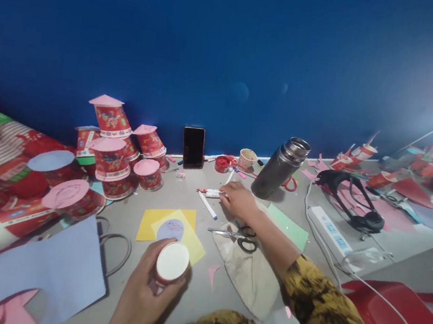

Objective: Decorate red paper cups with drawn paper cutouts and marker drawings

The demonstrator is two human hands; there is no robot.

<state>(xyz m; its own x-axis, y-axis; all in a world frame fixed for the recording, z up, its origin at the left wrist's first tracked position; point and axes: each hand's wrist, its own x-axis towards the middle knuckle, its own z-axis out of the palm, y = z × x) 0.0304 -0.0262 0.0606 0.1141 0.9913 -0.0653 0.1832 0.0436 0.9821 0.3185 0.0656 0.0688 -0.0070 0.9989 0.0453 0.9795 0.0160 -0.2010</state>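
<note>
A yellow-and-black patterned sleeve [324, 314] lies nearest, at the near right, on the right arm stretched over the tabletop [218, 300]. At the near middle, the left hand [139, 290] has its grip wrapped around a red cup [172, 262], whose white round end faces up. Just beyond the cup, a pale yellow sheet [194, 247] overlaps a deeper yellow sheet [147, 222], with a purple circle [171, 229] on top. The right hand [240, 201] is farther out, its fingers at the red-tipped marker [212, 193]; whether that grip is closed on it I cannot tell. A blue-tipped marker [208, 206] lies just nearer. Under the right forearm, scissors [247, 245] rest partly on beige cloth [252, 278]. At the far left stand stacked red cups [112, 119]; a phone [193, 148] is upright at the far middle, and a dark flask [279, 170] stands to its right
</note>
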